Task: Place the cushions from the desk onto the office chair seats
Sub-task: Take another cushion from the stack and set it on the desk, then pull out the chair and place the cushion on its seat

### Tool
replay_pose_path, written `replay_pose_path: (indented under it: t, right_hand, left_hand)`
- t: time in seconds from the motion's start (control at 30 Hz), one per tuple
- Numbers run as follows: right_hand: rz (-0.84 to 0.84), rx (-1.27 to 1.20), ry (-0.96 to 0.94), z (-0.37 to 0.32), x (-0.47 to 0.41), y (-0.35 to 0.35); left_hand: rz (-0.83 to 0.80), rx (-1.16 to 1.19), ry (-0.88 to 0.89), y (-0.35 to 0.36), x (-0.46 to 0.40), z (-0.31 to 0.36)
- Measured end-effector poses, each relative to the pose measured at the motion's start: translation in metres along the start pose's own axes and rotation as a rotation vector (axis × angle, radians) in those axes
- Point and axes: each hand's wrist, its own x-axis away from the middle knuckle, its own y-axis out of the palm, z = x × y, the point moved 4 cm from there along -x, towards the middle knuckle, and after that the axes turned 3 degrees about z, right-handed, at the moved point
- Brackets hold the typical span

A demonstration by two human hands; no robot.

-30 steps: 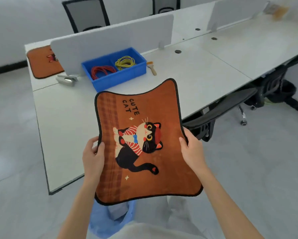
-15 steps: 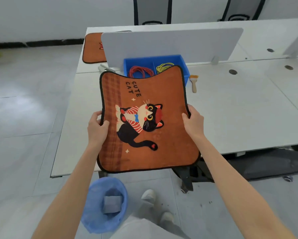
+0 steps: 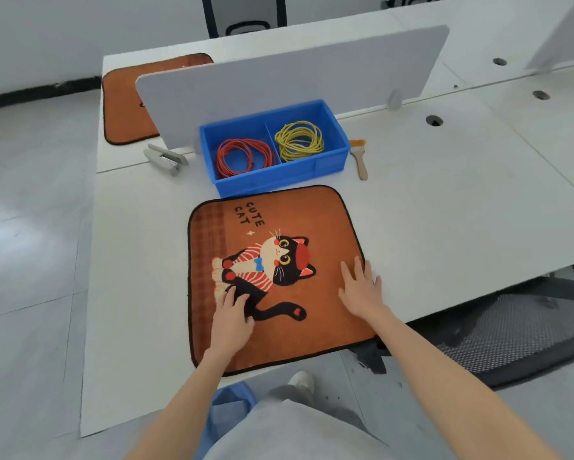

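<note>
The orange cat cushion [image 3: 279,280] lies flat on the white worktop [image 3: 445,207], its near edge reaching just past the worktop's front edge. Both hands rest on top of it with fingers straight and spread, neither grip closed on anything: the left hand [image 3: 231,318] presses over the cat's black body, the right hand [image 3: 362,288] near the cushion's right edge.

Just beyond the cushion's far edge sits a blue bin [image 3: 274,146] with two compartments, a coil of red wire [image 3: 242,157] in the left one and a coil of yellow wire [image 3: 299,141] in the right. A small paintbrush [image 3: 360,157] lies just right of the bin, a grey stapler [image 3: 165,158] to its left. Behind the bin stands a grey divider panel [image 3: 292,78], and past it a second orange cushion [image 3: 126,101] lies on the far worktop, partly hidden by the panel.

A black mesh office chair [image 3: 504,333] sits tucked partly under the worktop at right. A blue-lined waste bin [image 3: 227,410] shows below, by the person's legs.
</note>
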Motion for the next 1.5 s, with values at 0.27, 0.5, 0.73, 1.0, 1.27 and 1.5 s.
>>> replay_pose_path:
  t: [0.27,0.5,0.73,1.0,1.27,1.5]
  right_hand:
    - [0.492,-0.506,0.102,0.048,0.081,-0.088]
    - [1.025,-0.561,0.666,0.174,0.206,-0.097]
    - [0.685,-1.673,0.834,0.221,0.19,-0.031]
    - [0.627,-1.98,0.78,0.23,0.181,-0.024]
    - [0.631,-2.001,0.764,0.243,0.214,-0.005]
    - [0.713,-1.991,0.829,0.232,0.254,0.027]
  left_hand:
    - [-0.088,0.233,0.13,0.002,-0.01,0.095]
    - [-0.503,0.359,0.507,0.06,0.053,0.22]
    - [-0.716,0.235,0.779,0.108,0.127,0.29]
    - [-0.39,0.144,0.853,0.128,0.144,0.297]
    - [-0.46,0.124,0.889,0.134,0.173,0.298]
    - [-0.533,0.153,0.93,0.143,0.199,0.273]
